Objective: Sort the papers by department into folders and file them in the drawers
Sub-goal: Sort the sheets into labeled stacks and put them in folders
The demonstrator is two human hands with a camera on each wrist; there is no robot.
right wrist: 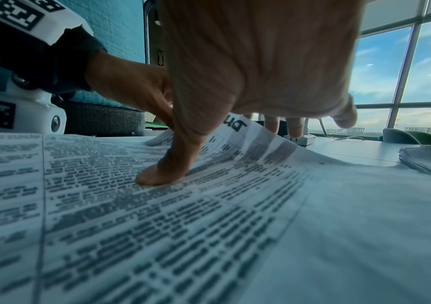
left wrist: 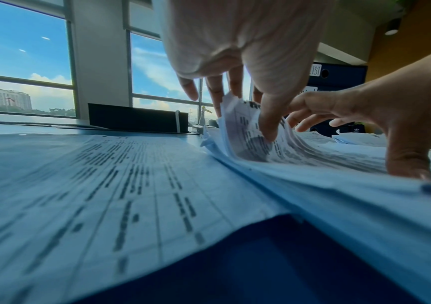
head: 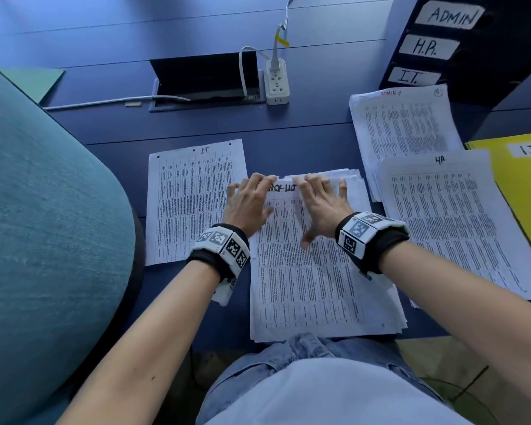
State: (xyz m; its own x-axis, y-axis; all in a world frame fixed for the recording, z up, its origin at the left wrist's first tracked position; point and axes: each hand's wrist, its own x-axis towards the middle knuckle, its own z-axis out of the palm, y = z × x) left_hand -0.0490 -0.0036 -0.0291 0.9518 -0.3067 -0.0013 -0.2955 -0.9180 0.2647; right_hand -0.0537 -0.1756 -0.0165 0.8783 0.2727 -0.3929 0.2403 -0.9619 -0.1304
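- Left hand (head: pixel 248 207) pinches the top sheet (head: pixel 281 189) at the stack's (head: pixel 319 296) far edge, peeling it to read its label
- Right hand (head: pixel 321 204), fingers curled under that edge, thumb pinning the stack on the desk (head: pixel 304 130)

Centre stack of papers (head: pixel 313 271) sits at 6 o'clock on the desk (head: pixel 304 130), nearest the person. Single I.T. sheet (head: pixel 190 204) just beside it at 9 o'clock. H.R. pile (head: pixel 454 222) at 3 o'clock, overlapping the ADMIN pile (head: pixel 405 124) behind it at 1 o'clock. Folder (head: pixel 521 179) at 3 o'clock past the H.R. pile, partly under it. Drawer unit (head: pixel 460 47) at 2 o'clock, behind the ADMIN pile. Power strip (head: pixel 277 82) at 12 o'clock, right of the cable hatch (head: pixel 207 81).
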